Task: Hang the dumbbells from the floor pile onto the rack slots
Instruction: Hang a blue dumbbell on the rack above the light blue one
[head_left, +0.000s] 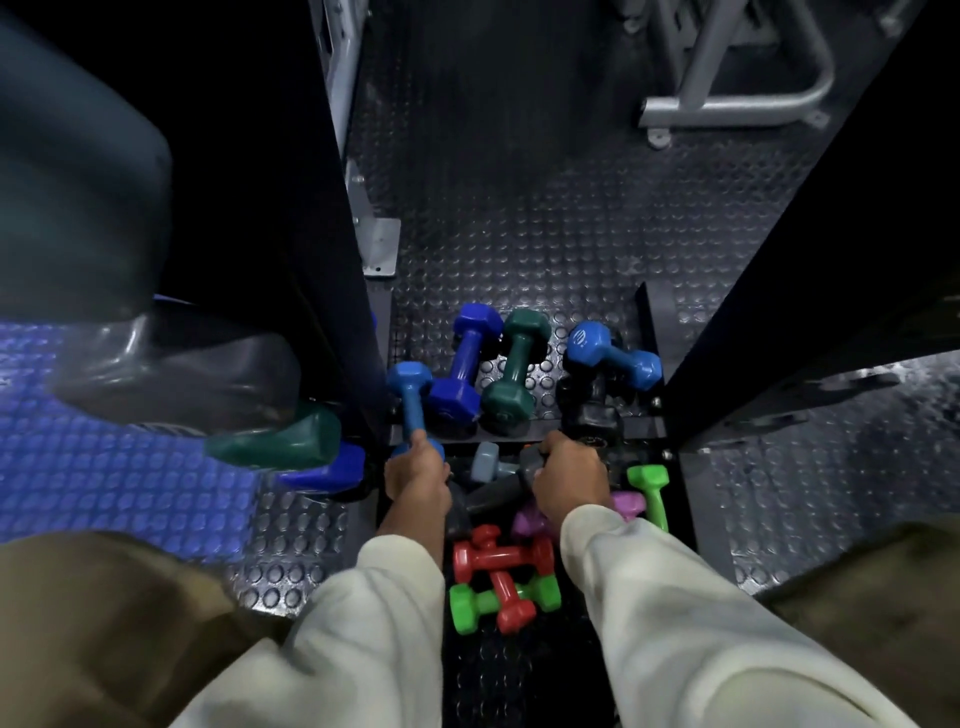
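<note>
While our left hand (415, 470) grips a blue dumbbell (413, 397) by its handle, pointing to twelve o'clock, our right hand (569, 475) curls around a dark dumbbell (493, 496) in the floor pile (501, 577) at six o'clock, between the rack (332, 218) uprights.

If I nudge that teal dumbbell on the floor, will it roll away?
Probably not: the teal dumbbell has flat-sided hexagonal heads, which should stop it rolling. It looks rigid and likely heavy for its size. Its glossy coating may be a bit slippery; the studded rubber floor should add grip.
</note>
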